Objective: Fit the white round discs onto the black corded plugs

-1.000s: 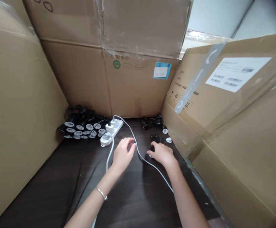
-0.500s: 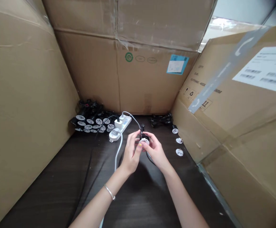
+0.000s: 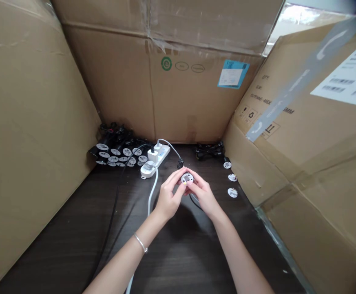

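Note:
Between my two hands is a small black lamp-like housing, mostly hidden by my fingers, with a round white circuit board (image 3: 187, 179) on its face. My left hand (image 3: 169, 197) grips it from the left, thumb at the disc's lower edge. From the other side my right hand (image 3: 205, 197) closes round it, its thumb beside the left one. The disc faces up toward me, with a grey square and small dark marks. Just beyond my fingertips is a black connector (image 3: 180, 163) on a cable. A dark cable hangs below my right hand.
A white power strip (image 3: 149, 170) with plugs stands behind my left hand. Several black housings with white discs (image 3: 113, 159) are stacked at the back left. Black cables (image 3: 210, 150) and loose discs (image 3: 232, 192) lie at right. Cardboard boxes (image 3: 196, 110) wall in the dark table (image 3: 178, 261).
The disc between my hands has tipped so its face shows more fully, and the black body behind it is now hidden. Both hands keep their grip. The view has shifted slightly.

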